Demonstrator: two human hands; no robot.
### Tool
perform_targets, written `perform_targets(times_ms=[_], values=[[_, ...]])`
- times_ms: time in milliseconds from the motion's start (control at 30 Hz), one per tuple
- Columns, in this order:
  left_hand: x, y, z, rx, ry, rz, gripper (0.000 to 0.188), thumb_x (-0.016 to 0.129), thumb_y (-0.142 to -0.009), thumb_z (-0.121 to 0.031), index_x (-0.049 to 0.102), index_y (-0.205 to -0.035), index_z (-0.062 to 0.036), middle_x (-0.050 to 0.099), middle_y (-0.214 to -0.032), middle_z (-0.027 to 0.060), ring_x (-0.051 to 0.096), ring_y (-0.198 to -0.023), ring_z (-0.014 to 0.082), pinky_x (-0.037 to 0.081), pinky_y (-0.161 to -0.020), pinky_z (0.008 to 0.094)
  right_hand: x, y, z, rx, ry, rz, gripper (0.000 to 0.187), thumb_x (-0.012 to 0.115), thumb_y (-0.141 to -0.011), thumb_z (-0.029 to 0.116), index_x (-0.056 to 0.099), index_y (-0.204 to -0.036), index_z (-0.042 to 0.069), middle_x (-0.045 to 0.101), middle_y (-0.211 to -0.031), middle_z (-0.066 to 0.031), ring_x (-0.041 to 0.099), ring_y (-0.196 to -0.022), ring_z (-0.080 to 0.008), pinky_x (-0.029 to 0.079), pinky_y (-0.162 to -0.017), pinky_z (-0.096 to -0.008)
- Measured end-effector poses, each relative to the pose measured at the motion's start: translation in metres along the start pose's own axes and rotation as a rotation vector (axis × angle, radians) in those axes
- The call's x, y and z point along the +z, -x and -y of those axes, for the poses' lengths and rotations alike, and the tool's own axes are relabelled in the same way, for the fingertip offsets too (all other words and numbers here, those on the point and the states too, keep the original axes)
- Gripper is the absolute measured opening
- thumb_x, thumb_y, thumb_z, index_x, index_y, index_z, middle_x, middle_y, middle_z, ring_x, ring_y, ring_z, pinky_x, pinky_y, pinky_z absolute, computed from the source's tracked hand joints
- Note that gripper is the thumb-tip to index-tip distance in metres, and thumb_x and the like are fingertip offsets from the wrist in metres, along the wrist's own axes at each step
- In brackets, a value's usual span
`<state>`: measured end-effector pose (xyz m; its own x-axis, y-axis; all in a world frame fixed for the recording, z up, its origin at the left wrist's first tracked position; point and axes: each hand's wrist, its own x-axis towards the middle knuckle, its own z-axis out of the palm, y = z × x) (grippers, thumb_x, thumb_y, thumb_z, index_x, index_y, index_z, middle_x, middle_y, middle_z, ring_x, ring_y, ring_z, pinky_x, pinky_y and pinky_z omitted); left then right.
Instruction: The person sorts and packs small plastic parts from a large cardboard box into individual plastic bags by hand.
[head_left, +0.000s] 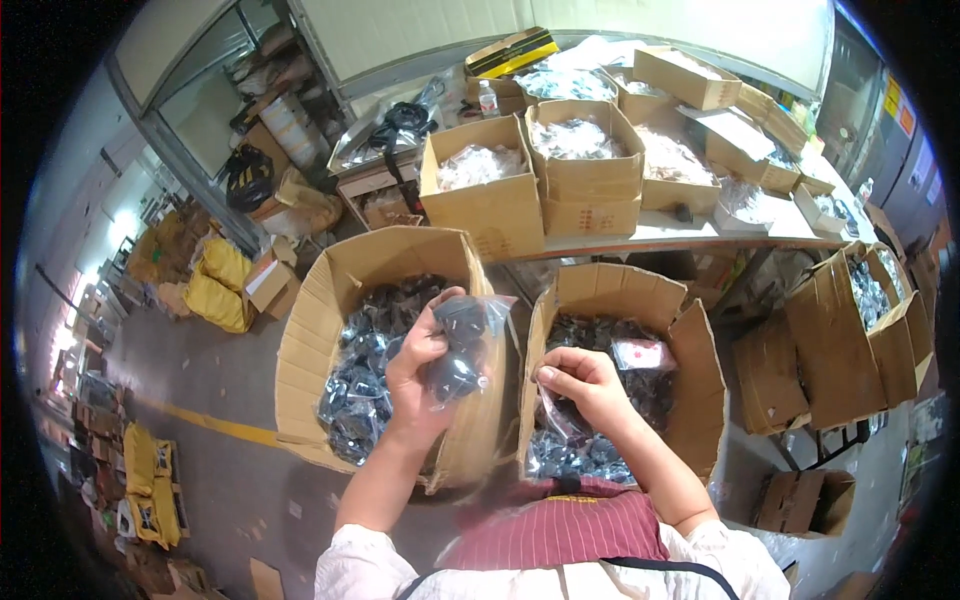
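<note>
My left hand [420, 355] is closed round a clear plastic bag [460, 350] with dark, rounded parts inside, held up over the edge of the left cardboard box [300, 370]. Many similar dark bagged pieces [360, 400] fill that box. My right hand [590, 385] pinches a small clear plastic bag [565, 420] between thumb and fingers; what is in it I cannot make out. It hangs above the right cardboard box [700, 370], which holds more dark bagged pieces [570, 458]. A clear packet with pink and white contents [643, 354] lies on top there.
Behind the two boxes, a table [600, 243] carries several cartons of clear bags [480, 215] and a water bottle [487, 100]. Tall cartons [835, 340] stand at the right, an open carton [800, 502] on the floor below. Yellow sacks [222, 280] lie at the left.
</note>
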<state>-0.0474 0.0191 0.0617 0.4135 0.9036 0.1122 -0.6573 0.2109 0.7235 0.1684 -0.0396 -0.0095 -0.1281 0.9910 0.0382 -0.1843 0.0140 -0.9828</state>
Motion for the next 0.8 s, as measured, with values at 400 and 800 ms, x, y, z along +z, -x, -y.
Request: perform_targets(times_ms=[400, 800], values=[[-0.008, 0.029, -0.048, -0.189, 0.924, 0.297, 0.076, 0.065, -0.095, -0.034, 0.029, -0.150, 0.0047, 0.062, -0.109, 0.0215, 0.054, -0.053, 0.0157, 0.045, -0.050, 0.0285, 0.065, -0.114, 0.104, -0.295, -0.170, 0.179, 0.019, 0.062, -0.100, 0.013, 0.064, -0.113, -0.001, 0.071, -0.099, -0.0047, 0.064, -0.091, -0.0107, 0.051, -0.081, -0.0253], [-0.031, 0.064, -0.036, -0.245, 0.706, 0.175, 0.047, 0.053, -0.102, -0.035, 0.047, -0.132, 0.0012, 0.056, -0.091, 0.0124, 0.051, -0.057, 0.0094, 0.045, -0.050, 0.0249, 0.091, -0.094, 0.099, -0.171, 0.140, 0.596, 0.053, 0.072, -0.093, 0.008, 0.049, -0.140, 0.001, 0.065, -0.121, -0.0059, 0.060, -0.113, -0.0137, 0.047, -0.099, -0.0305]])
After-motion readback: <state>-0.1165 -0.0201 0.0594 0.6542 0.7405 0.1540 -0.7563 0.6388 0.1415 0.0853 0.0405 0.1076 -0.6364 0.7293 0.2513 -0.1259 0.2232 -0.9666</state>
